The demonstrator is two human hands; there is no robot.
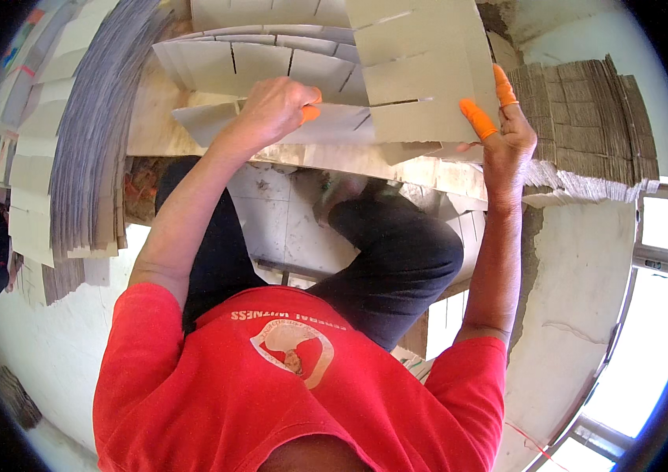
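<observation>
My left hand (275, 112), with orange finger covers, is closed in a pinch at the upper edge of a slotted cardboard strip (342, 123). My right hand (511, 140), also with orange covers on two fingers, grips the right edge of a larger slotted cardboard sheet (428, 67). That sheet is tilted up and overlaps the strip's right end. Just beyond my left hand, several more slotted strips (259, 64) stand on edge, one behind another. The right thumb is mostly hidden by the sheet.
A wooden bench board (334, 157) runs across in front of my knees. Tall stacks of cardboard stand on the left (102, 126) and on the right (593, 118). A bright window (648, 315) is at the lower right.
</observation>
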